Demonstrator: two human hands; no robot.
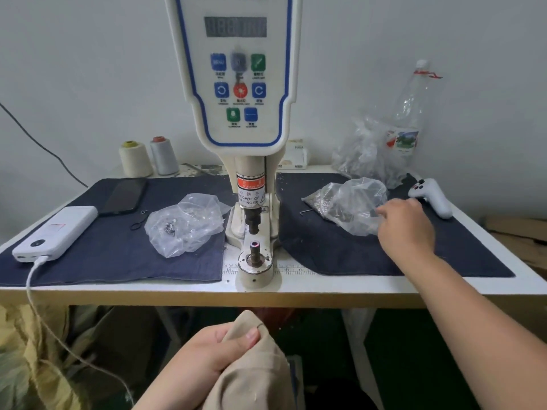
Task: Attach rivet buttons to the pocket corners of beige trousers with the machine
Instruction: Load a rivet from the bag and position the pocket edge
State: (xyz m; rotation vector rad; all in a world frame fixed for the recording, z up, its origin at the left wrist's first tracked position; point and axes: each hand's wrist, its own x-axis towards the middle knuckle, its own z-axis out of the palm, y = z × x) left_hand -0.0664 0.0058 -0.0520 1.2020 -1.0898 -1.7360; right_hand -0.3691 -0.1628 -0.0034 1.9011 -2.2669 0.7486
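While the left hand point(207, 347) grips a bunched fold of the beige trousers point(251, 377) below the table's point(325, 287) front edge, thumb pressed on the cloth, the right hand point(405, 229) reaches into a clear bag of rivets point(346, 202) right of the machine point(254, 226); whether its fingertips pinch anything I cannot tell.

Two bare hands in view, left hand point(207, 355) and right hand point(407, 229), no gloves, no rings, no watch. Both forearms are bare too, no sleeves showing. Short, plain nail on the left thumb.
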